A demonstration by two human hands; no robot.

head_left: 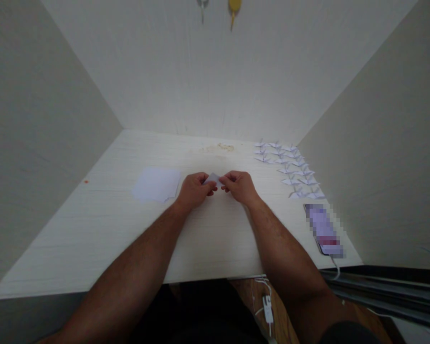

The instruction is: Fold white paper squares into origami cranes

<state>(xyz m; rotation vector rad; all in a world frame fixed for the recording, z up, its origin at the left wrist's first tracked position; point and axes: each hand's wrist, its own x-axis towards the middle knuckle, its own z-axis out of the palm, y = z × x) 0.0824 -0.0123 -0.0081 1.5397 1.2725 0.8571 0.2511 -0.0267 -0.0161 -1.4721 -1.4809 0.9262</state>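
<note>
A small folded piece of white paper (212, 178) is held up between both hands, over the middle of the white table. My left hand (197, 189) pinches its left side between thumb and fingers. At its right edge my right hand (238, 185) grips it the same way, fingertips curled in. The fingers cover part of the paper, so its exact folds cannot be made out. Just left of my left hand lies a stack of white paper sheets (156, 184). Rows of folded white paper cranes (289, 168) stand beyond my right hand.
A phone (324, 230) with a blurred screen and a white cable (337, 270) lies at the table's right front edge. Pale walls (215, 81) enclose the table (208, 248) on three sides. A white power strip (268, 309) shows below the front edge.
</note>
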